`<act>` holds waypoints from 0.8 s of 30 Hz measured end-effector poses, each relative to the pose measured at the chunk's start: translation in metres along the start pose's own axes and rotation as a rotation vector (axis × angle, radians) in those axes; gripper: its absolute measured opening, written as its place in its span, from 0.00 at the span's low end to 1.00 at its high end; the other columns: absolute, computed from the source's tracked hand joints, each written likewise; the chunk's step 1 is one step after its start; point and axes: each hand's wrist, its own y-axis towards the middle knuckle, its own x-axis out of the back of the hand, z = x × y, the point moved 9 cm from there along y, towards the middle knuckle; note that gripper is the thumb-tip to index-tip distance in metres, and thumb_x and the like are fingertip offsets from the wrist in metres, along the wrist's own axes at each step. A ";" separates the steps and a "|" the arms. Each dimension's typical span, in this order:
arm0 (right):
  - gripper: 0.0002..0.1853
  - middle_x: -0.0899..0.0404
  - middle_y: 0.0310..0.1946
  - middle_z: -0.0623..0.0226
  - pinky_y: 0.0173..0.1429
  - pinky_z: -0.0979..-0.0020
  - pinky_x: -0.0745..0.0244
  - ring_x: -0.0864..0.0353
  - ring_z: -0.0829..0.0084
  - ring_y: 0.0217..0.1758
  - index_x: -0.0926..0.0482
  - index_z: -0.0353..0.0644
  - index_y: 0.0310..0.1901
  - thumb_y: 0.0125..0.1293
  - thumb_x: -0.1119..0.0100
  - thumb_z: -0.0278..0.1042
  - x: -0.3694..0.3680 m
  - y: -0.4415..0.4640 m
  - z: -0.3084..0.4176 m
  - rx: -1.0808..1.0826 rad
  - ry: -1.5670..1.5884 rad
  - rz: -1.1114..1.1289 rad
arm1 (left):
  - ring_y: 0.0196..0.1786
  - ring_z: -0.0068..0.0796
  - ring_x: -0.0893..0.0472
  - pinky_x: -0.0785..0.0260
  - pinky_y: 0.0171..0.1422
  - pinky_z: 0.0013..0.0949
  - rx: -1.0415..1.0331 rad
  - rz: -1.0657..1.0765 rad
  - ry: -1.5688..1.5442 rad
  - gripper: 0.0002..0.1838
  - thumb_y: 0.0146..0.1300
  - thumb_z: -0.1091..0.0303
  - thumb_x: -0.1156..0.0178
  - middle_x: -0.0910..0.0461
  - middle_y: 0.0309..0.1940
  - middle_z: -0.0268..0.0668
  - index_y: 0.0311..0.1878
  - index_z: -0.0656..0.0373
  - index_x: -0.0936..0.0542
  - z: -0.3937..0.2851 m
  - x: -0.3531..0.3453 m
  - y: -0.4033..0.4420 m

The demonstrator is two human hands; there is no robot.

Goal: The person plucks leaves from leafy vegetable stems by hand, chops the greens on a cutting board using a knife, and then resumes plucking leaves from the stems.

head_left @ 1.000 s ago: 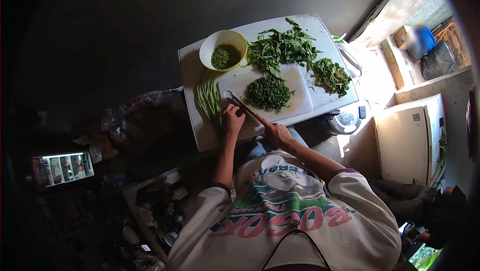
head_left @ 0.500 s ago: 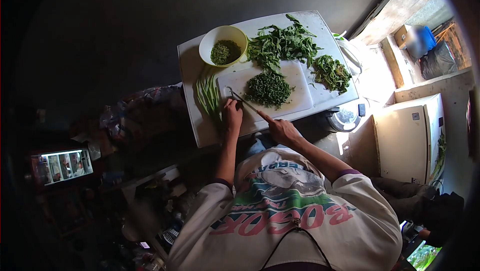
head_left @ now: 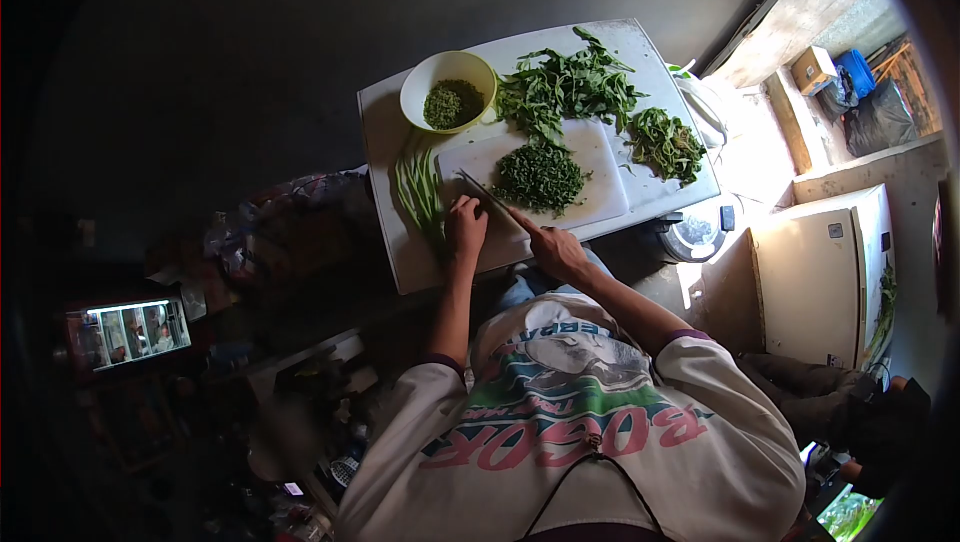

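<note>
My right hand (head_left: 557, 251) grips a knife (head_left: 487, 193) by its wooden handle. The blade slants up and left over the white cutting board (head_left: 607, 197). Beside the blade, at the board's near left edge, my left hand (head_left: 466, 227) has its fingers curled down; whatever they hold is hidden. A pile of finely chopped greens (head_left: 541, 178) lies on the board, right of the blade. Long green stalks (head_left: 416, 185), perhaps beans or stems, lie on the table left of the board.
A yellowish bowl (head_left: 414, 102) with chopped greens stands at the table's back left. Leafy greens (head_left: 570, 87) lie behind the board, and a smaller heap of greens (head_left: 667, 146) at its right. A lidded pot (head_left: 694, 230) and a white fridge (head_left: 812, 272) are off the table's right side.
My right hand and the knife handle have moved slightly up and forward. My left hand stays curled in about the same place. The whole view has shifted a little.
</note>
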 end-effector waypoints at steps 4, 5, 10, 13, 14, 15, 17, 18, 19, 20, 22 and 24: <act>0.46 0.20 0.21 0.50 0.33 0.46 0.24 0.18 0.46 0.25 0.53 0.68 0.80 0.62 0.45 0.28 0.014 -0.015 -0.001 -0.121 -0.005 0.119 | 0.48 0.52 0.21 0.26 0.53 0.47 0.034 0.039 0.107 0.12 0.52 0.76 0.35 0.20 0.42 0.46 0.42 0.66 0.17 0.000 -0.003 0.001; 0.47 0.20 0.21 0.50 0.33 0.46 0.24 0.18 0.45 0.25 0.53 0.68 0.80 0.61 0.44 0.28 0.015 -0.019 0.001 -0.121 -0.008 0.131 | 0.48 0.52 0.21 0.26 0.53 0.47 0.036 0.041 0.106 0.12 0.52 0.76 0.35 0.20 0.42 0.46 0.42 0.66 0.17 -0.001 -0.003 -0.001; 0.50 0.20 0.22 0.50 0.33 0.47 0.23 0.18 0.46 0.26 0.53 0.69 0.80 0.58 0.39 0.29 0.008 -0.025 0.001 -0.136 0.018 0.126 | 0.47 0.51 0.20 0.26 0.52 0.47 -0.029 -0.016 -0.010 0.13 0.52 0.76 0.36 0.20 0.41 0.46 0.42 0.66 0.17 -0.003 0.001 0.000; 0.50 0.20 0.22 0.50 0.33 0.47 0.23 0.18 0.46 0.26 0.53 0.69 0.80 0.58 0.40 0.29 -0.003 -0.016 -0.006 -0.111 -0.003 0.101 | 0.47 0.51 0.20 0.26 0.52 0.46 -0.069 0.005 -0.045 0.13 0.52 0.76 0.36 0.20 0.41 0.46 0.42 0.66 0.17 -0.004 0.003 0.000; 0.49 0.20 0.22 0.51 0.33 0.47 0.23 0.18 0.46 0.26 0.53 0.70 0.80 0.59 0.41 0.28 -0.006 -0.011 -0.008 -0.091 -0.028 0.097 | 0.47 0.51 0.20 0.26 0.52 0.46 -0.070 0.005 -0.043 0.13 0.52 0.76 0.36 0.20 0.41 0.46 0.42 0.66 0.17 -0.005 0.003 0.001; 0.49 0.20 0.22 0.51 0.33 0.47 0.23 0.18 0.46 0.26 0.53 0.70 0.80 0.59 0.41 0.28 -0.005 -0.007 -0.007 -0.089 -0.026 0.096 | 0.47 0.51 0.20 0.26 0.51 0.46 -0.063 -0.004 -0.016 0.13 0.52 0.76 0.35 0.20 0.41 0.45 0.42 0.66 0.17 -0.005 0.003 0.001; 0.49 0.20 0.21 0.51 0.32 0.47 0.24 0.18 0.46 0.25 0.54 0.70 0.80 0.60 0.44 0.26 0.000 -0.001 -0.006 -0.094 -0.035 0.085 | 0.47 0.50 0.20 0.26 0.51 0.46 -0.059 -0.011 0.010 0.13 0.52 0.75 0.35 0.20 0.41 0.45 0.42 0.66 0.17 -0.009 0.004 0.001; 0.49 0.20 0.21 0.51 0.32 0.47 0.24 0.18 0.46 0.25 0.54 0.70 0.80 0.60 0.44 0.26 0.007 -0.001 -0.002 -0.093 -0.036 0.083 | 0.47 0.51 0.20 0.26 0.51 0.46 -0.031 -0.009 -0.001 0.13 0.51 0.76 0.35 0.20 0.41 0.45 0.42 0.66 0.17 -0.010 0.005 0.002; 0.48 0.20 0.21 0.50 0.32 0.47 0.24 0.18 0.46 0.25 0.54 0.70 0.80 0.61 0.45 0.26 0.015 -0.003 0.003 -0.121 -0.012 0.107 | 0.47 0.51 0.20 0.25 0.51 0.47 -0.001 -0.006 -0.013 0.13 0.51 0.76 0.35 0.20 0.41 0.45 0.42 0.66 0.18 -0.010 0.006 0.002; 0.48 0.21 0.21 0.50 0.32 0.47 0.24 0.19 0.46 0.24 0.54 0.70 0.80 0.61 0.46 0.25 0.019 -0.005 0.004 -0.150 0.011 0.131 | 0.47 0.51 0.20 0.25 0.51 0.47 -0.001 -0.007 -0.015 0.13 0.51 0.76 0.35 0.20 0.41 0.45 0.42 0.66 0.18 -0.013 0.008 0.003; 0.48 0.20 0.21 0.49 0.32 0.47 0.24 0.18 0.46 0.25 0.54 0.70 0.80 0.61 0.46 0.26 0.016 -0.009 0.001 -0.152 -0.008 0.142 | 0.47 0.53 0.20 0.25 0.50 0.47 0.014 0.016 0.022 0.14 0.50 0.76 0.35 0.20 0.42 0.45 0.43 0.66 0.18 -0.013 0.006 0.003; 0.48 0.20 0.21 0.48 0.32 0.47 0.24 0.18 0.46 0.25 0.54 0.69 0.80 0.61 0.45 0.26 0.013 -0.015 0.002 -0.148 -0.025 0.155 | 0.47 0.53 0.20 0.25 0.51 0.46 0.016 0.008 0.029 0.15 0.50 0.76 0.36 0.20 0.42 0.46 0.44 0.66 0.18 -0.013 0.007 0.004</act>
